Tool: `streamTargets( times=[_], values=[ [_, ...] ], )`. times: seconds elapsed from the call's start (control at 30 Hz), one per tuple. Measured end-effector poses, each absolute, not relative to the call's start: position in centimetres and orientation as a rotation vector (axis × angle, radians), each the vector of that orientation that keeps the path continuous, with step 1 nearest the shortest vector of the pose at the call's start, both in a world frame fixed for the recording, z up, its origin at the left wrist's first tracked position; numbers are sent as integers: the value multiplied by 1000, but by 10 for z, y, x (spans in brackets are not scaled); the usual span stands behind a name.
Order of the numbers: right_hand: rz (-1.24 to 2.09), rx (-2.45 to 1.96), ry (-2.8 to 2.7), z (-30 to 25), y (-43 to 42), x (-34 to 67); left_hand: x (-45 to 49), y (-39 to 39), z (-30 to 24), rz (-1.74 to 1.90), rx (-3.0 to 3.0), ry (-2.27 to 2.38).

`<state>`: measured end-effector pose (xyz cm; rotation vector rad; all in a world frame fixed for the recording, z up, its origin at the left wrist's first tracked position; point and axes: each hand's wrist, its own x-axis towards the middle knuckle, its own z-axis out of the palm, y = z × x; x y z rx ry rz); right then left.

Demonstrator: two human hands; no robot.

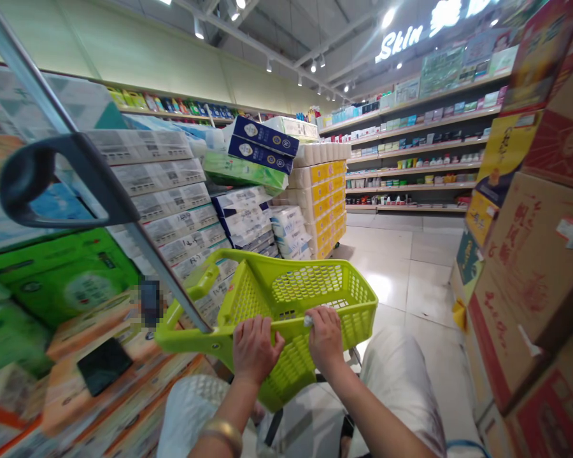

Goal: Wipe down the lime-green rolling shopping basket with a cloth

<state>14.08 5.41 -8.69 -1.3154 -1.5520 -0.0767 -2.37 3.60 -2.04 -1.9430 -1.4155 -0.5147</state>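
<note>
A lime-green shopping cart basket point(293, 331) with perforated sides stands in front of my body, between my legs. My left hand point(255, 348) is closed over its near rim, thumb pointing right. Further right along the same rim, my right hand point(325, 334) is also closed over the edge. A small white crumpled piece point(308, 321), possibly tissue, shows at the right hand's fingers. Rising from the cart's left end is a metal pole point(160, 264) with a dark grey loop handle point(69, 181). Both palms are hidden.
Stacked tissue packs point(172, 197) line the left side, with a dark flat object point(104, 366) on the orange packs. Cardboard cartons point(530, 254) rise close on the right. Pale floor tiles point(410, 273) lead to stocked shelves point(420, 146) at the back.
</note>
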Motion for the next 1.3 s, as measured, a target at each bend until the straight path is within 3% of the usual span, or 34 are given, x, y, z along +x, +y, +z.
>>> streamTargets(
  times=[0.53,1.0,1.3],
  values=[
    [-101,-1266,-1645,-89,63,155,-27,42,-23,-525,-1948,-1383],
    [-174,-1456,-1507,-110,77,238,-30,47,-25,-606,-1922,-1318],
    [-71,-1302,-1535,-87,66,153,-25,47,-23,-585,-1882,-1344]
  ],
)
